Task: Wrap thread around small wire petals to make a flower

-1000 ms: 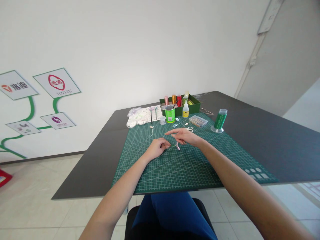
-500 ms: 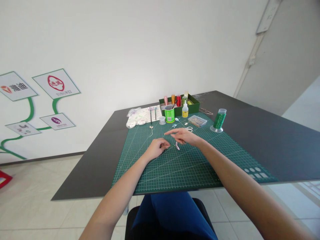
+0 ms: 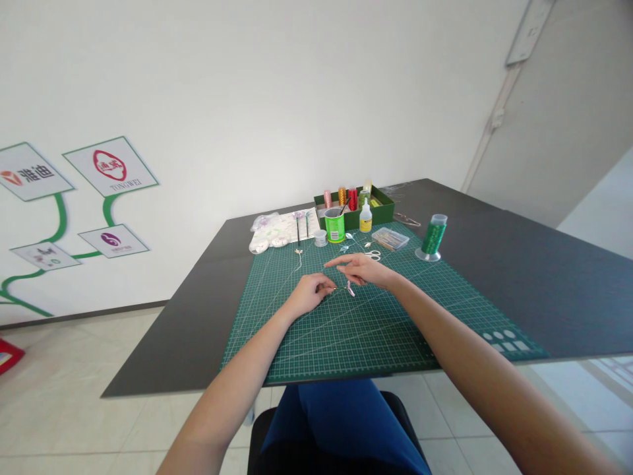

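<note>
My left hand point(image 3: 312, 290) rests low over the green cutting mat point(image 3: 346, 343), its thumb and fingertips pinching the end of a thin green stem point(image 3: 339, 288). At the stem's right end is a small pale pink, petal-like piece point(image 3: 351, 289). Just above and to the right, my right hand point(image 3: 363, 269) hovers with its index finger stretched to the left and the other fingers partly bent. Nothing can be made out between its fingers. White-handled scissors point(image 3: 374, 254) lie behind the right hand, partly covered by it.
Behind my hands stand a green can point(image 3: 335, 226), a yellow-labelled glue bottle point(image 3: 365, 218) and a green box point(image 3: 383, 212) of thread spools. A clear case point(image 3: 390, 239) and a green thread spool point(image 3: 433, 239) are at right. A white sheet point(image 3: 287, 227) lies back left.
Both hands stay almost in place. A little more of the green stem shows between my left fingertips and the pink piece.
</note>
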